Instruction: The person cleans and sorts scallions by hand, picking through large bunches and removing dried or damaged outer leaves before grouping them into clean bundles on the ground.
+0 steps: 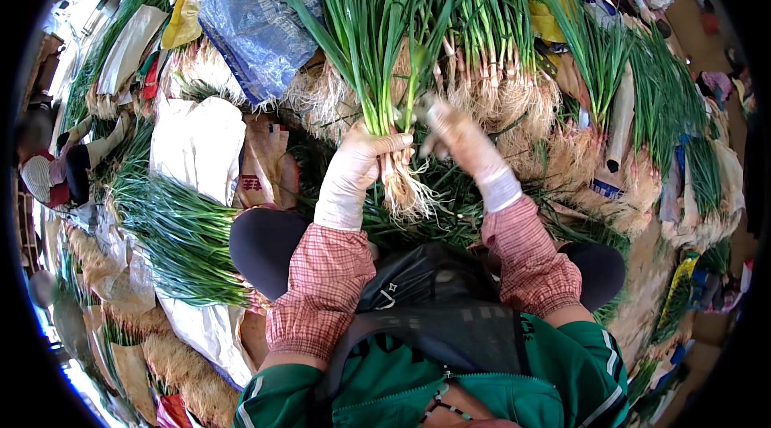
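Note:
My left hand (353, 163), in a pale glove, is closed round the stems of a bunch of green onions (373, 75). Their long leaves point away from me, and the pale roots hang below my thumb. Just to the right, my gloved right hand (462, 135) is raised beside the stems. Its fingers are smeared by motion, so I cannot make out whether they grip anything. Close to its fingertips stands one lighter green stalk (414, 83). Both forearms wear red checked sleeves. Beneath my hands lie loose green leaves (434, 231).
Beyond my hands, more green onions (490, 50) lie in rows with roots toward me. A blue plastic sack (253, 26) covers some at far left. Another pile of green onions (177, 235) lies by my left knee, near a white sack (197, 139). Other people sit at both edges.

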Demonstrator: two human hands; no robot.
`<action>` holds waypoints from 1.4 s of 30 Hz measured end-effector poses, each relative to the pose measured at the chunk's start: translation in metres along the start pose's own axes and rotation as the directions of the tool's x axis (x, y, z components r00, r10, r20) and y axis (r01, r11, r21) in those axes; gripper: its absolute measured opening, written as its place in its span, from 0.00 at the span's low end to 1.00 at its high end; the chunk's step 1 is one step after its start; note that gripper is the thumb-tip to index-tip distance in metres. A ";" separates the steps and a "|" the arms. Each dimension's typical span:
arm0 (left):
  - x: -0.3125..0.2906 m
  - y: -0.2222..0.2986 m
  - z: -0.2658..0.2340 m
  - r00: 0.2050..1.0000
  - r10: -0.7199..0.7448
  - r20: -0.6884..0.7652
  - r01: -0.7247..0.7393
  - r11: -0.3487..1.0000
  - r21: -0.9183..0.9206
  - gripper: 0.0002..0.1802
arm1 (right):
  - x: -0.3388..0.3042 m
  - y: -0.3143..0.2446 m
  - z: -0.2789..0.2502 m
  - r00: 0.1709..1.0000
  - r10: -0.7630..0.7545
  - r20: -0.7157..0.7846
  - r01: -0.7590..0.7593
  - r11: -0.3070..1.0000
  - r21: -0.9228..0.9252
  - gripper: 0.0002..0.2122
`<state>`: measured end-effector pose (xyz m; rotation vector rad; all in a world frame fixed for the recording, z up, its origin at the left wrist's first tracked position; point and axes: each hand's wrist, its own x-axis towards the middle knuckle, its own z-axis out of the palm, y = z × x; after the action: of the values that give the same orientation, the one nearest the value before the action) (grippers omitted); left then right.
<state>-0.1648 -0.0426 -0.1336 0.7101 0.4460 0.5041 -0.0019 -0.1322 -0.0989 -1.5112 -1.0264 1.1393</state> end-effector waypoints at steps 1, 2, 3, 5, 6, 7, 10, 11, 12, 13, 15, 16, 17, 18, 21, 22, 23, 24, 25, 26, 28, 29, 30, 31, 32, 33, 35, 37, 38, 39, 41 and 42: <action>-0.001 0.005 0.004 0.998 -0.016 0.054 0.018 0.999 -0.031 0.20 | -0.003 0.012 0.006 0.989 0.017 0.144 0.003 0.990 -0.139 0.23; 0.000 0.004 0.002 0.997 -0.007 0.072 0.010 0.999 -0.054 0.26 | -0.003 0.029 0.007 0.985 -0.024 0.169 0.047 0.990 -0.135 0.19; -0.005 0.015 0.002 0.991 -0.051 0.127 0.062 0.994 -0.088 0.24 | -0.003 0.045 0.008 0.979 -0.066 0.194 0.092 0.988 -0.126 0.16; -0.016 0.025 0.015 0.995 0.091 0.036 -0.088 0.994 -0.068 0.25 | -0.010 0.059 -0.012 0.990 0.105 -0.097 -0.071 0.949 0.306 0.12; -0.018 0.030 0.014 0.991 0.109 0.082 -0.103 0.992 -0.070 0.25 | -0.016 0.071 -0.027 0.988 0.127 -0.087 -0.123 0.991 0.053 0.12; -0.021 0.038 0.016 0.987 0.110 0.120 -0.103 0.993 -0.064 0.23 | -0.020 0.085 -0.039 0.986 0.151 -0.069 -0.162 0.966 -0.202 0.12; -0.026 0.036 0.016 0.988 0.124 0.095 -0.125 0.992 0.004 0.21 | -0.039 0.100 -0.032 0.993 -0.046 0.107 0.114 0.579 -0.807 0.13; -0.025 0.035 0.015 0.992 0.104 0.075 -0.106 0.994 0.022 0.22 | -0.024 0.091 -0.039 1.000 -0.001 -0.017 -0.010 0.771 -0.637 0.14; -0.028 0.034 0.015 0.994 0.086 0.067 -0.090 0.994 0.061 0.23 | 0.002 0.086 -0.056 0.917 -0.348 0.194 0.294 0.260 -0.920 0.16; -0.026 0.030 0.015 0.996 0.062 0.069 -0.069 0.993 0.093 0.24 | 0.024 0.060 -0.064 0.763 -0.609 0.216 0.339 0.094 -0.936 0.19; -0.029 0.028 0.022 0.997 0.053 0.054 -0.059 0.993 0.103 0.24 | 0.057 -0.024 -0.041 0.807 -0.529 -0.265 0.272 0.729 -0.628 0.21; -0.030 0.026 0.019 0.996 0.016 0.083 -0.027 0.991 0.134 0.25 | 0.074 -0.055 -0.036 0.887 -0.366 -0.280 0.168 0.823 -0.542 0.20; -0.031 0.027 0.023 0.992 0.028 0.121 -0.038 0.996 0.084 0.24 | 0.102 -0.062 -0.037 0.867 -0.455 -0.202 0.176 0.660 -0.731 0.16; -0.037 0.030 0.024 0.988 0.065 0.139 -0.070 0.997 0.031 0.23 | 0.127 -0.069 -0.034 0.931 -0.294 -0.217 0.060 0.710 -0.702 0.11; -0.052 0.040 0.027 0.970 0.176 0.170 -0.150 0.976 -0.158 0.22 | 0.152 -0.061 -0.100 0.698 -0.545 -0.463 0.375 0.830 -0.412 0.08; -0.056 0.044 0.027 0.955 0.233 0.185 -0.193 0.959 -0.210 0.22 | 0.141 -0.064 -0.115 0.633 -0.507 -0.585 0.509 0.842 -0.180 0.09; -0.062 0.049 0.021 0.939 0.292 0.180 -0.241 0.935 -0.259 0.23 | 0.103 -0.080 -0.102 0.693 -0.230 -0.683 0.541 0.793 0.282 0.10; -0.061 0.052 0.023 0.927 0.321 0.193 -0.271 0.931 -0.246 0.24 | 0.079 -0.061 -0.128 0.642 -0.234 -0.731 0.518 0.835 0.188 0.11; -0.057 0.054 0.021 0.911 0.329 0.248 -0.260 0.926 -0.276 0.24 | 0.059 -0.042 -0.148 0.589 -0.241 -0.772 0.484 0.870 0.098 0.14; -0.057 0.055 0.018 0.908 0.364 0.209 -0.302 0.912 -0.277 0.24 | 0.043 -0.019 -0.146 0.638 -0.211 -0.740 0.279 0.960 -0.032 0.14; -0.053 0.057 0.013 0.910 0.394 0.130 -0.362 0.907 -0.217 0.26 | 0.034 0.017 -0.104 0.837 0.209 -0.506 -0.511 0.628 -0.587 0.16; -0.042 0.053 0.011 0.920 0.383 0.089 -0.366 0.917 -0.160 0.28 | 0.023 0.030 -0.076 0.806 0.488 -0.335 -0.516 0.302 -0.802 0.17; -0.032 0.051 0.017 0.948 0.305 0.095 -0.292 0.947 -0.134 0.33 | -0.015 0.077 -0.068 0.932 0.335 -0.138 -0.277 0.413 -0.868 0.16; -0.022 0.042 0.012 0.954 0.279 0.112 -0.246 0.939 -0.241 0.33 | -0.033 0.099 -0.060 0.985 0.145 0.090 0.010 0.482 -0.876 0.15; -0.014 0.031 0.006 0.967 0.209 0.146 -0.154 0.935 -0.319 0.32 | -0.020 0.099 -0.059 0.995 -0.069 0.065 0.093 0.579 -0.810 0.16; -0.009 0.023 0.002 0.973 0.140 0.185 -0.058 0.919 -0.390 0.31 | 0.003 0.093 -0.056 0.961 -0.275 0.009 0.193 0.650 -0.735 0.17; -0.009 0.013 0.000 0.990 0.071 0.125 -0.014 0.913 -0.409 0.25 | 0.043 0.033 -0.038 0.926 -0.123 -0.358 -0.095 0.840 -0.535 0.18; 0.000 0.005 0.010 0.980 0.122 0.160 -0.041 0.900 -0.434 0.19 | 0.091 0.064 -0.060 0.890 -0.181 -0.419 -0.112 0.804 -0.584 0.17; 0.001 0.005 0.003 0.958 0.171 0.230 -0.044 0.880 -0.473 0.14 | 0.096 0.065 -0.056 0.896 -0.172 -0.408 -0.104 0.814 -0.572 0.17; -0.002 0.010 0.002 0.960 0.190 0.204 -0.082 0.891 -0.446 0.14 | 0.097 0.058 -0.052 0.899 -0.165 -0.406 -0.100 0.825 -0.556 0.17; -0.006 0.013 0.002 0.957 0.250 0.149 -0.170 0.896 -0.411 0.14 | 0.069 0.010 -0.039 0.890 -0.113 -0.441 -0.050 0.939 -0.340 0.16; -0.008 0.017 0.017 0.976 0.218 0.014 -0.204 0.931 -0.301 0.13 | 0.055 0.013 -0.043 0.885 -0.187 -0.427 -0.060 0.863 -0.501 0.16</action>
<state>-0.1672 -0.0447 -0.1084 0.4775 0.2414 0.7389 0.0530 -0.0898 -0.1161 -2.0189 -1.0665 0.4148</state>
